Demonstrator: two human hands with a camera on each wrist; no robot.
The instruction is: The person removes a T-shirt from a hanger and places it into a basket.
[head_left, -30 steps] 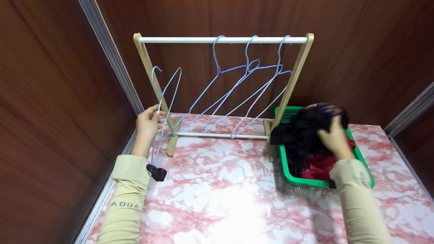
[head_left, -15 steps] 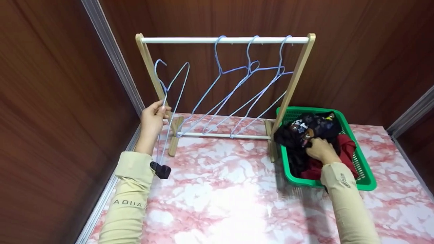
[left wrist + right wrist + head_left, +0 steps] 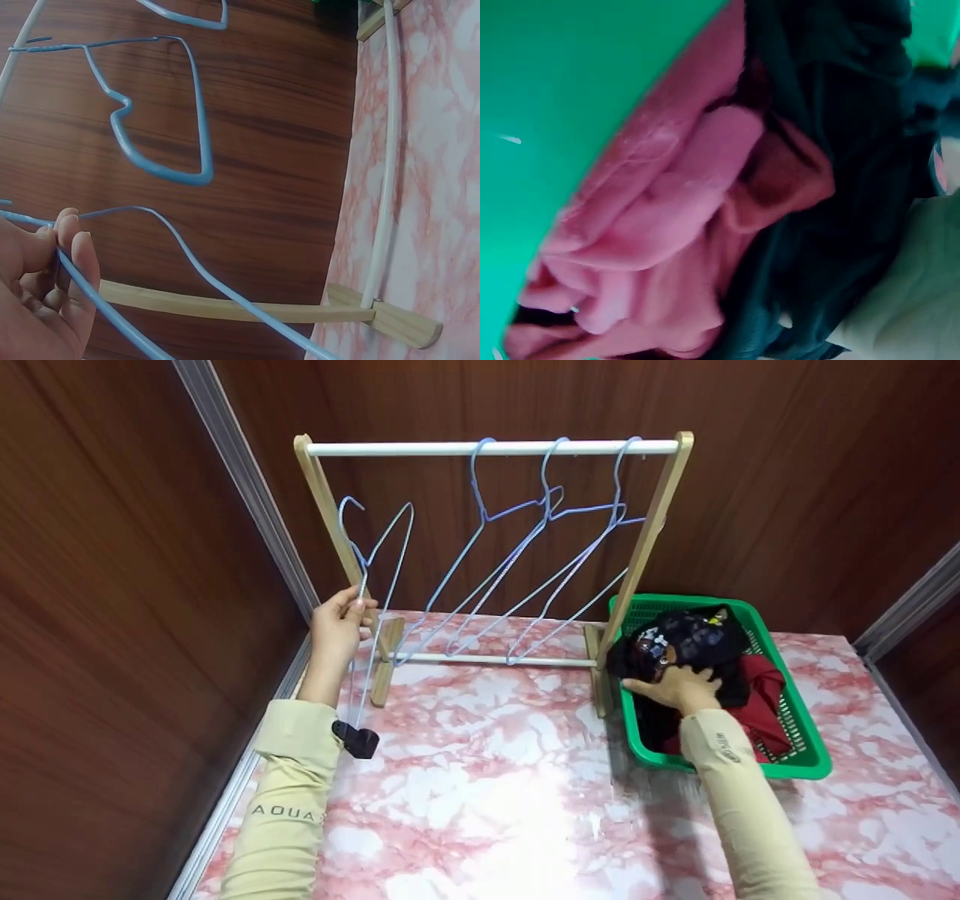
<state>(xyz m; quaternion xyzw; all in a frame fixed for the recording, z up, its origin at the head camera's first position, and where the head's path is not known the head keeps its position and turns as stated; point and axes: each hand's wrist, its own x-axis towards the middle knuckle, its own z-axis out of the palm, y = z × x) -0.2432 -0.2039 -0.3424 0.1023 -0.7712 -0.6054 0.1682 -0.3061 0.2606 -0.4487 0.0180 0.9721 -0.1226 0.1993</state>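
My left hand (image 3: 339, 619) pinches a blue wire hanger (image 3: 397, 556) by one side near its neck, in front of the rack's left post. The hanger's hook points up, free of the bar. In the left wrist view, thumb and fingertips meet around the wire (image 3: 112, 307). At the right, my right hand (image 3: 681, 687) lies on a black printed garment (image 3: 694, 637) in a green basket (image 3: 806, 769), thumb and fingers spread. Red cloth (image 3: 765, 712) shows beside it. In the right wrist view, reddish cloth (image 3: 660, 217) and black cloth (image 3: 847, 150) fill the basket; the right hand's fingers are hidden.
A wooden rack with a white top bar (image 3: 405, 449) holds several parts, including 3 blue hangers (image 3: 517, 551) on its right half. The basket stands against the rack's right foot (image 3: 600, 690). Wood-grain walls (image 3: 795, 495) enclose a marbled red-and-white surface (image 3: 480, 780).
My right hand, blurred on a raised bundle of black cloth a second ago, is now lower, a little left, with fingers spread on it. The held hanger rose slightly and tilted.
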